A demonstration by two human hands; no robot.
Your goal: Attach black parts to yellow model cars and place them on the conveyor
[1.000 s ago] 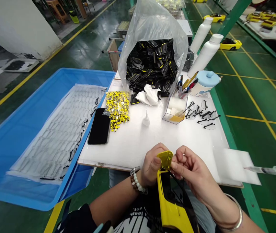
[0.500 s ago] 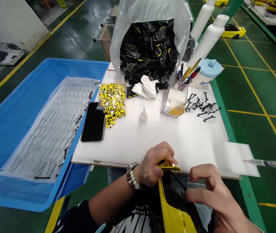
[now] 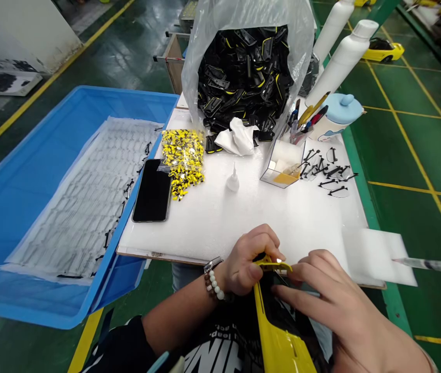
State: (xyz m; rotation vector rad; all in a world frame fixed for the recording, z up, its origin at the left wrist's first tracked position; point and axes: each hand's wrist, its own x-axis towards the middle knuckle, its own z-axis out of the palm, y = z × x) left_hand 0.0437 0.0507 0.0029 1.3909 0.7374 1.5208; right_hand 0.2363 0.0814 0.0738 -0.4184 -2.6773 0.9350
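Observation:
A yellow model car [image 3: 282,344] with dark windows is tilted at the bottom of the view, close to my body. My left hand [image 3: 251,259] is closed on its far end, fingers curled over a yellow spoiler-like piece [image 3: 273,266]. From the right, my right hand [image 3: 333,300] reaches over the car's dark part. One of its fingertips meets the right end of the spoiler-like piece and another rests on the dark part below. Whether a small part sits between those fingertips is hidden.
On the white-covered table [image 3: 189,228] are a small dropper bottle [image 3: 233,180], a phone [image 3: 152,190], a bag of small yellow parts [image 3: 184,155], a large bag of black parts [image 3: 244,77] and loose black parts [image 3: 333,173]. A syringe [image 3: 434,264] juts in at right; a blue bin [image 3: 30,197] stands left.
My right hand has moved left and in, its fingers now against the car and the spoiler-like piece. My left hand keeps its hold. The whole view has shifted slightly.

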